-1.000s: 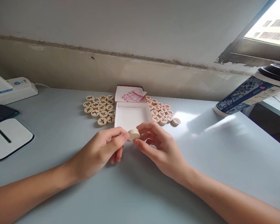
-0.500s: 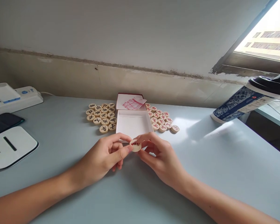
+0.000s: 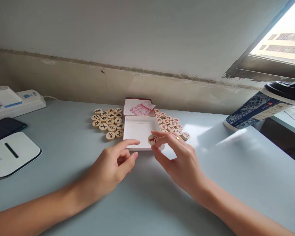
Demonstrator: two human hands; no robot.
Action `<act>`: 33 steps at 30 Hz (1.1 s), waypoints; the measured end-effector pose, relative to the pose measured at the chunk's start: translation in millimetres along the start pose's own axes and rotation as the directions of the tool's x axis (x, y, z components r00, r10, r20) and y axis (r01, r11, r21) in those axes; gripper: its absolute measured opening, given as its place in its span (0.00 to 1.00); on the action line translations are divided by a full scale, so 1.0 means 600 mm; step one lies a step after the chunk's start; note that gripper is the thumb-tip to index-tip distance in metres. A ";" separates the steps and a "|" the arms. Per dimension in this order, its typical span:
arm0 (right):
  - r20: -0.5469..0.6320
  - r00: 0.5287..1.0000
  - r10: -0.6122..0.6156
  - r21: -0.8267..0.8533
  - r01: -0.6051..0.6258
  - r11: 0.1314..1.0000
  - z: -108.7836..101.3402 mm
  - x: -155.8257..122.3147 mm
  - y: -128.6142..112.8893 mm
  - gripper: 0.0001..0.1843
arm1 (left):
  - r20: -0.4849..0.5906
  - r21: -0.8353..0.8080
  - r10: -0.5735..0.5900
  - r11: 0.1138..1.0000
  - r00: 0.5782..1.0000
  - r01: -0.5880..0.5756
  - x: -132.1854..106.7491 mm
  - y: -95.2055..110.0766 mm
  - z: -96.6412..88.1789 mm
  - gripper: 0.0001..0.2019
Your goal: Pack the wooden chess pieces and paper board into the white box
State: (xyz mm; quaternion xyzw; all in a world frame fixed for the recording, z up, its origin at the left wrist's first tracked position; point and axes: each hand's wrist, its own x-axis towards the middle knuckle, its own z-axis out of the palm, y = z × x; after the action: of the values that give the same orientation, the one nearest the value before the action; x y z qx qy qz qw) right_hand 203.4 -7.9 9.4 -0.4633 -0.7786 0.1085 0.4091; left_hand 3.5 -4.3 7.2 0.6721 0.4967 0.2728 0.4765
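My right hand (image 3: pixel 180 160) pinches a round wooden chess piece with a red character (image 3: pixel 152 140) just above the near right corner of a white open box (image 3: pixel 140 129). My left hand (image 3: pixel 113 167) rests on the table near the box's front edge, fingers loosely apart and holding nothing. Several black-marked pieces (image 3: pixel 108 123) lie in rows left of the box. Several red-marked pieces (image 3: pixel 170 124) lie to its right. The box lid (image 3: pixel 139 107) behind holds a folded sheet with red lines.
A white router (image 3: pixel 12 154), a dark phone (image 3: pixel 3 127) and a white power strip (image 3: pixel 17 101) sit at the left. A blue-patterned cup with a black lid (image 3: pixel 265 105) stands at the right. The grey table (image 3: pixel 236 170) meets a wall behind.
Both hands held the piece a second ago. My left hand has let go, and my right hand has carried the piece forward to the box with its red face up.
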 end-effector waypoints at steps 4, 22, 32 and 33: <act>0.025 1.000 0.009 -0.232 -0.003 0.973 -0.001 0.005 0.012 0.05 | -0.018 0.369 0.369 0.866 0.929 -0.337 -0.007 -0.017 0.003 0.13; 0.299 0.948 -0.110 -0.362 0.219 0.906 -0.001 -0.005 0.020 0.11 | 0.111 0.784 0.473 0.499 0.874 -0.369 0.002 -0.029 -0.002 0.21; 0.277 0.954 -0.116 -0.486 0.243 0.840 0.004 -0.008 0.024 0.09 | 0.099 0.812 0.454 0.478 0.885 -0.336 0.003 -0.028 -0.001 0.24; 0.271 0.955 -0.121 -0.495 0.246 0.833 0.004 -0.009 0.023 0.09 | 0.097 0.815 0.445 0.478 0.890 -0.328 0.003 -0.027 -0.001 0.24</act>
State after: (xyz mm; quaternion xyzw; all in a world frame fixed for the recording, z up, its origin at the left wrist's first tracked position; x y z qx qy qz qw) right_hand 211.5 -4.2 -2.5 -0.4642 -0.8612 -0.0948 0.1838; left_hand -3.1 -1.6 -7.4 0.8893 0.4297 0.1565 0.0072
